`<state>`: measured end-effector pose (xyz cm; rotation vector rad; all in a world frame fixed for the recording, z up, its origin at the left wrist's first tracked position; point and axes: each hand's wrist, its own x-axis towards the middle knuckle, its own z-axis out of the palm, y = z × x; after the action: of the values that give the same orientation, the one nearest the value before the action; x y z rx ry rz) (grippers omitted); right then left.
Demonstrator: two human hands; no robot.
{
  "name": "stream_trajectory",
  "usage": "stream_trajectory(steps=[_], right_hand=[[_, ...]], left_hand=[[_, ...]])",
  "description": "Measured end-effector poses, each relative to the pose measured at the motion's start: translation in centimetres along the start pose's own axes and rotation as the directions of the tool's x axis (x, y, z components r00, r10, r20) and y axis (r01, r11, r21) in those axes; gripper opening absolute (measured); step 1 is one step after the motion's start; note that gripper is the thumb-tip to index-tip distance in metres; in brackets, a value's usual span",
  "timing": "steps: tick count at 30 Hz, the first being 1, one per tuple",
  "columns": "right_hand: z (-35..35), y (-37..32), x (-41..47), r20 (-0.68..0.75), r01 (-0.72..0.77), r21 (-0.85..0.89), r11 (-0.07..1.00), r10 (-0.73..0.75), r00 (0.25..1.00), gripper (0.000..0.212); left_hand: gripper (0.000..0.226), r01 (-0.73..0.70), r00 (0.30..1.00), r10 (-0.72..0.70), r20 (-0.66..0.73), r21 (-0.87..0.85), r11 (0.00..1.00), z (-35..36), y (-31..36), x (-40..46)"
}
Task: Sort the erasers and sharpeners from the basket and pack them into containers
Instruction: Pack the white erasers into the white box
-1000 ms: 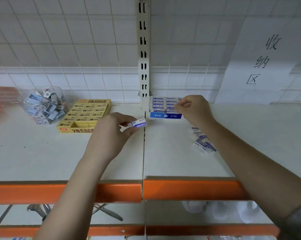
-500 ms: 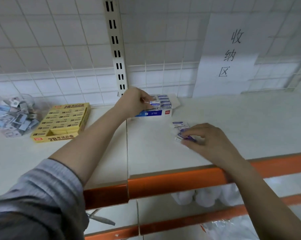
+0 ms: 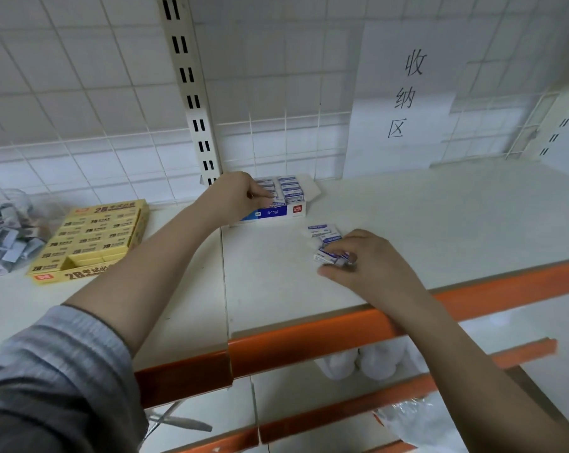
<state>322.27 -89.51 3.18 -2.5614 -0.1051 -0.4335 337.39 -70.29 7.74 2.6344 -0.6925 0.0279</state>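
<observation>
Three handwritten characters, 收纳区, are set one below another on the white paper sheet (image 3: 404, 103) fixed to the wire grid wall. "2B" is printed in red on the yellow cardboard eraser box (image 3: 93, 240), and "CLASSIC" on the blue-and-white cardboard eraser box (image 3: 273, 213), beside a red logo too small to be read.

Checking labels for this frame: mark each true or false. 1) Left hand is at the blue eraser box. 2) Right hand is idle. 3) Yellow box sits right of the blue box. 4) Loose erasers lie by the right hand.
1) True: left hand is at the blue eraser box.
2) False: right hand pinches a loose eraser.
3) False: yellow box sits to its left.
4) True: loose erasers lie beside it.
</observation>
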Motion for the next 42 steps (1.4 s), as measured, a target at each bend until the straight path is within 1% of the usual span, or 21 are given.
stream_trajectory(steps=[3,6,9,12,14,16,17,19,20,23,24,27,29,32,33,35,36,37,40,42], right_hand=[[0.4,-0.4,0.1,0.0,-0.043,-0.061,0.997,0.043,0.999,0.03],[0.7,-0.9,0.3,0.016,-0.045,-0.136,0.99,0.048,0.999,0.029],[0.7,-0.9,0.2,0.005,-0.031,-0.128,0.991,0.032,0.999,0.025],[0.3,-0.4,-0.1,-0.049,-0.042,-0.018,0.999,0.041,0.998,0.017],[-0.3,0.0,-0.3,-0.109,-0.072,0.072,0.995,0.08,0.991,0.015],[-1.1,0.3,-0.6,-0.166,-0.122,0.177,0.977,0.152,0.974,0.01],[-1.6,0.3,-0.8,-0.187,-0.16,0.264,0.951,0.213,0.959,0.009],[-2.5,0.5,-1.1,-0.208,-0.212,0.45,0.867,0.333,0.92,0.01],[-3.0,0.6,-1.2,-0.21,-0.224,0.512,0.829,0.374,0.903,0.007],[-4.0,0.7,-1.8,-0.193,-0.236,0.635,0.735,0.447,0.874,0.003],[-4.1,0.6,-2.0,-0.183,-0.236,0.676,0.698,0.469,0.864,0.002],[-4.2,0.6,-2.6,-0.144,-0.226,0.782,0.581,0.522,0.841,0.011],[-4.2,0.5,-2.9,-0.115,-0.217,0.838,0.501,0.55,0.827,0.011],[-4.3,0.4,-3.3,-0.082,-0.194,0.891,0.411,0.565,0.821,0.017],[-4.3,0.3,-3.5,-0.078,-0.188,0.896,0.402,0.559,0.825,0.017],[-4.2,0.1,-3.7,-0.068,-0.187,0.898,0.398,0.547,0.834,0.01],[-4.1,0.0,-3.7,-0.063,-0.194,0.897,0.397,0.549,0.833,0.006],[-4.0,0.0,-3.7,-0.06,-0.202,0.894,0.4,0.555,0.83,0.006],[-3.9,-0.1,-3.7,-0.053,-0.232,0.878,0.42,0.566,0.823,0.018],[-4.0,-0.2,-3.6,-0.056,-0.239,0.871,0.429,0.572,0.819,0.019]], left_hand=[[0.023,-0.019,0.999,0.019,-0.04,0.008,1.0,0.4,-0.2,-0.4],[0.02,0.029,0.995,-0.034,-0.092,-0.053,0.998,0.3,-0.3,-0.5],[0.017,0.054,0.995,-0.058,-0.084,-0.058,0.997,0.1,-0.2,-0.5],[0.016,0.04,0.991,-0.052,-0.121,-0.096,0.995,0.3,0.3,-0.8],[0.017,0.02,0.988,-0.038,-0.147,-0.124,0.992,0.9,0.9,-1.2],[0.017,-0.025,0.99,0.003,-0.14,-0.152,0.988,1.6,1.8,-1.8],[0.017,-0.047,0.992,0.026,-0.124,-0.164,0.985,2.0,2.4,-2.1],[0.016,-0.075,0.994,0.061,-0.089,-0.167,0.983,2.9,3.5,-2.5],[0.016,-0.086,0.994,0.075,-0.074,-0.159,0.983,3.3,4.0,-2.7],[0.015,-0.141,0.989,0.136,-0.05,-0.105,0.984,4.2,5.3,-2.7],[0.015,-0.139,0.99,0.136,-0.036,-0.084,0.987,4.4,5.5,-2.6],[0.026,-0.109,0.994,0.109,0.028,-0.014,0.994,4.8,5.9,-2.2],[0.025,-0.125,0.989,0.125,0.074,0.004,0.992,5.1,6.0,-2.0],[0.025,-0.119,0.989,0.122,0.088,-0.039,0.992,5.2,6.0,-1.9],[0.026,-0.114,0.99,0.118,0.083,-0.049,0.992,5.2,6.1,-1.8],[0.026,-0.11,0.989,0.113,0.096,-0.036,0.993,5.1,6.2,-1.7],[0.025,-0.113,0.987,0.113,0.114,-0.011,0.994,5.0,6.4,-1.6],[0.022,-0.119,0.985,0.116,0.131,0.022,0.993,5.0,6.5,-1.5],[0.016,-0.11,0.983,0.097,0.156,0.078,0.991,4.7,6.6,-1.0],[0.019,-0.087,0.985,0.073,0.155,0.084,0.993,4.5,6.4,-0.6]])
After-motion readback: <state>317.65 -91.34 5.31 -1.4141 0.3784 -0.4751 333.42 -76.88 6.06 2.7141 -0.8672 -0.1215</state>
